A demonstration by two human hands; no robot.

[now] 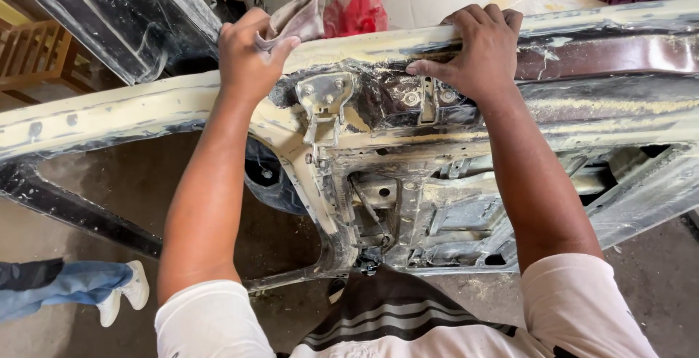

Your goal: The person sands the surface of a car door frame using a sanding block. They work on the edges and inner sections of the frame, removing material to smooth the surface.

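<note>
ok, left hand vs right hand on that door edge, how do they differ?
The left hand is closed around a dusty cloth pressed on the car door panel; the right hand holds nothing. The left hand is fisted, while the right hand lies flat, fingers hooked over the top edge and thumb near the bolts. Both rest on the same filler-coated edge.

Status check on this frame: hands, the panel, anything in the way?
Left hand grips a rag on the car door edge. Right hand braces the same edge. Hinge bracket sits between them. Nothing blocking.
</note>
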